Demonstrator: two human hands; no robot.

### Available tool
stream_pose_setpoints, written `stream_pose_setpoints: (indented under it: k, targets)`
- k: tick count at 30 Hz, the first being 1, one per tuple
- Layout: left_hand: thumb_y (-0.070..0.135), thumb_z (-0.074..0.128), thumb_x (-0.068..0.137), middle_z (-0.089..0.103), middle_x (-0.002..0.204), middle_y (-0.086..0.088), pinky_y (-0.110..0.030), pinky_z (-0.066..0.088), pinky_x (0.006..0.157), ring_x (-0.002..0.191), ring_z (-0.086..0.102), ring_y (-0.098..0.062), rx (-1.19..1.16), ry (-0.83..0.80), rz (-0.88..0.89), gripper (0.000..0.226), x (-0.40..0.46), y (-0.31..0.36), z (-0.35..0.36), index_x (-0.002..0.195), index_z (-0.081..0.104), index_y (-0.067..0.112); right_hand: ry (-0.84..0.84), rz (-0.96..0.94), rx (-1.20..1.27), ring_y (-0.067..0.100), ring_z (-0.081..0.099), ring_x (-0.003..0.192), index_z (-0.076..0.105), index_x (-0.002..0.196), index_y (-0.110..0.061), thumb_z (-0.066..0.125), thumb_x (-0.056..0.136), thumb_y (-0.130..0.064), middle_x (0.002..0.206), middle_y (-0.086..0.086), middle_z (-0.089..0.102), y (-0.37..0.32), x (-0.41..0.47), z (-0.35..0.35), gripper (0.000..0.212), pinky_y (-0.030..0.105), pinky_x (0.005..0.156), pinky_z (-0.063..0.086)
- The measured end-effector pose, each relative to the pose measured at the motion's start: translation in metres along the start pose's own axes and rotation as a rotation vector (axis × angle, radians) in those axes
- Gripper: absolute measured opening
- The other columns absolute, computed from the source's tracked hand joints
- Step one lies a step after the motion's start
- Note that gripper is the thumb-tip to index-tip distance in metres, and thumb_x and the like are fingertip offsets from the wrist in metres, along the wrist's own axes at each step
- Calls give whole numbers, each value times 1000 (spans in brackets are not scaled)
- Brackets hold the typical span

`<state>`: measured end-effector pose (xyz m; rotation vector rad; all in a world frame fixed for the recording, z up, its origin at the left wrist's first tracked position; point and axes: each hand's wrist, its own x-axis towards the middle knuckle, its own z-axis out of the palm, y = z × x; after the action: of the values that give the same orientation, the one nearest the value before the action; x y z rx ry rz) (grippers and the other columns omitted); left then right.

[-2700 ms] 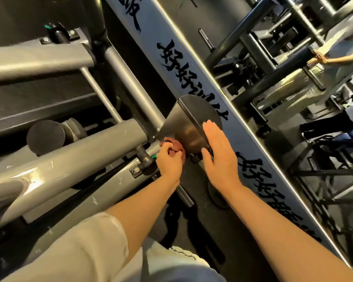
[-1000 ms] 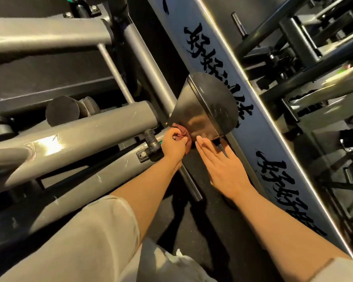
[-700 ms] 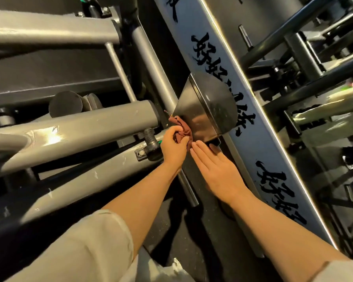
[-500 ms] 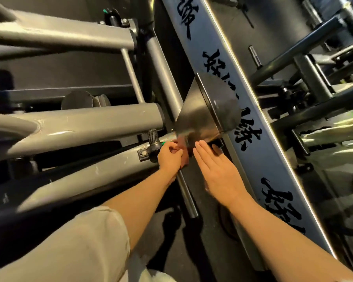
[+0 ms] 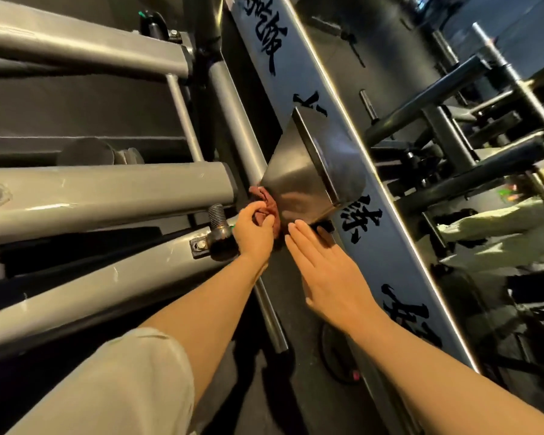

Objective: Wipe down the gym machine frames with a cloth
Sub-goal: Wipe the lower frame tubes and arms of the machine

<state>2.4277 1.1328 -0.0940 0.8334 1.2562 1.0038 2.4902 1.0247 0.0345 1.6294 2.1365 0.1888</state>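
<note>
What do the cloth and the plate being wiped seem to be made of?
Cloth: soft woven fabric, reddish-brown, matte; it bunches into folds where the left hand grips it. Plate: probably steel with a brushed, semi-gloss finish; it shows streaky highlights and a dim reflection. The right hand lies flat below it.

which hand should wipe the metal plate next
Left. The left hand already grips the cloth against the plate edge; the right hand is flat, holding nothing.

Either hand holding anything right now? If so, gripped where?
Left hand grips the bunched red cloth in curled fingers, pressing it against the metal plate. Right hand holds nothing, fingers straight.
</note>
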Motion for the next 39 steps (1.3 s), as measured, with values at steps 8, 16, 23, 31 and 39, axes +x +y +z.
stream_pose_setpoints:
  k: [8,16,23,31,39]
  targets:
    - [-1,68,82,67,108,-4,-29,51,91,103,64,-18,-163,-102,-12,26,-18,-10,-13,98,69,20,45,26,-39,28,26,145,47,141,0,75,70,-8,152,16,39,1,0,6,77,36,122,9]
    - [-1,63,82,65,102,-3,-29,49,89,99,61,-20,19,-78,-244,26,-5,-11,-5,85,61,24,46,26,-12,28,29,143,49,139,1,77,69,-8,150,16,41,1,2,7,76,43,118,22]
    - [6,63,86,66,101,3,-31,53,88,98,63,-14,-160,-89,5,21,-1,17,-16,98,64,23,22,7,-31,27,25,145,48,140,1,77,68,-10,151,16,39,2,2,5,79,42,119,17]
    - [1,65,87,65,109,-6,-33,54,88,104,63,-21,-306,-105,-96,23,-35,54,-29,99,65,22,183,14,109,30,28,144,38,143,2,73,69,6,151,20,36,2,-2,8,81,39,108,36]
    - [2,72,81,61,103,5,-8,42,82,95,56,9,-56,-189,244,27,-33,74,-37,103,64,16,264,46,53,27,26,144,31,147,-1,35,87,-1,153,17,35,1,-2,18,60,41,99,43]
